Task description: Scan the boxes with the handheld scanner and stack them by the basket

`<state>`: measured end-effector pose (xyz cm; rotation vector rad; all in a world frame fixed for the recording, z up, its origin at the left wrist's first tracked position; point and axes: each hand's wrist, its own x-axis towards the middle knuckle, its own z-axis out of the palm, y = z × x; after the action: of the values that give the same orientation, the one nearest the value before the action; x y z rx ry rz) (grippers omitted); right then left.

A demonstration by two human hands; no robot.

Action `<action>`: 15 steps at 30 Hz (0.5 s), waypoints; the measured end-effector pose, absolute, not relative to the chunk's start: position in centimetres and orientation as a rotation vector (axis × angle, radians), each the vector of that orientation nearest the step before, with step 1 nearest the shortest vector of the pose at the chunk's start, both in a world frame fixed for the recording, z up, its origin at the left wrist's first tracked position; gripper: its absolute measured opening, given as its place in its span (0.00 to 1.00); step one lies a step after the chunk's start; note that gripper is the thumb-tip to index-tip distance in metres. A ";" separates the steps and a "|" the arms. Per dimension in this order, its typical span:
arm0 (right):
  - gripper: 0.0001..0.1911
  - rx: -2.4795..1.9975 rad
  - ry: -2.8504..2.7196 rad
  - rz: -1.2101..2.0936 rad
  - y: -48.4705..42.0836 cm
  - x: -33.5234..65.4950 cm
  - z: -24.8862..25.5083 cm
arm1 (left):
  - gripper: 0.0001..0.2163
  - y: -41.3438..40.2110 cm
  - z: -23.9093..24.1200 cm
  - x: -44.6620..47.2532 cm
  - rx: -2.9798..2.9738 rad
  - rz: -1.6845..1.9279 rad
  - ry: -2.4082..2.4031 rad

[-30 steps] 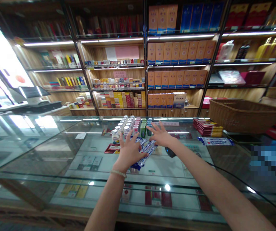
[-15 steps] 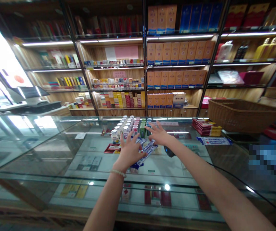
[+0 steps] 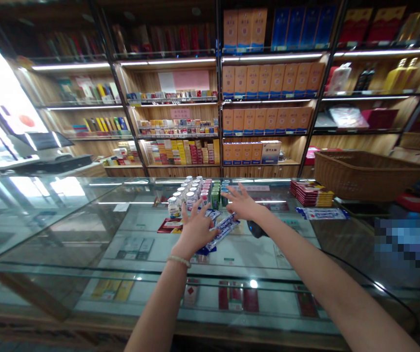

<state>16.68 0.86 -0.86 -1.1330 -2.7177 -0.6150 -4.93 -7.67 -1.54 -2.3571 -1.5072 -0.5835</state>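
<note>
A long blue-and-white packet [image 3: 225, 230] lies slantwise between my hands, over the glass counter. My left hand [image 3: 196, 229], with a beaded bracelet at the wrist, pinches its lower left side with thumb and forefinger; the other fingers fan out. At the packet's upper end, my right hand [image 3: 245, 204] grips with thumb and forefinger, its remaining fingers raised. More blue packets show partly beneath, overlapped by the left hand. A red packet [image 3: 169, 225] lies left of that hand. Behind stand rows of white-capped bottles [image 3: 174, 208] and green containers [image 3: 215, 196].
A black device [image 3: 256, 229] sits by my right wrist; a cable runs along the right. Stacked red-and-yellow packets [image 3: 310, 194], another blue-and-white packet [image 3: 322, 213] and a wicker basket [image 3: 371, 176] are at right. Shelves of boxes [image 3: 264, 122] stand behind the glass counter [image 3: 96, 234].
The view has shifted very slightly. Both hands keep nearly the same pose on the packet, whose lower end looks a little flatter and further left.
</note>
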 end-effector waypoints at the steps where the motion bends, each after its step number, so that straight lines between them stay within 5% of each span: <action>1: 0.11 -1.134 -2.715 -0.603 0.8 16.7 -0.8 | 0.08 -7.7 -1.5 -4.9 -2.356 -0.579 -1.512; 15: 0.06 -1.227 -2.504 -0.463 -0.9 20.5 1.7 | 0.03 -6.5 1.7 -4.2 -2.294 -0.610 -1.511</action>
<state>20.45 -0.94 1.72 -1.2274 -2.5037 -0.4634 -4.22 -6.54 1.69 -2.2944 -1.5112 -0.6101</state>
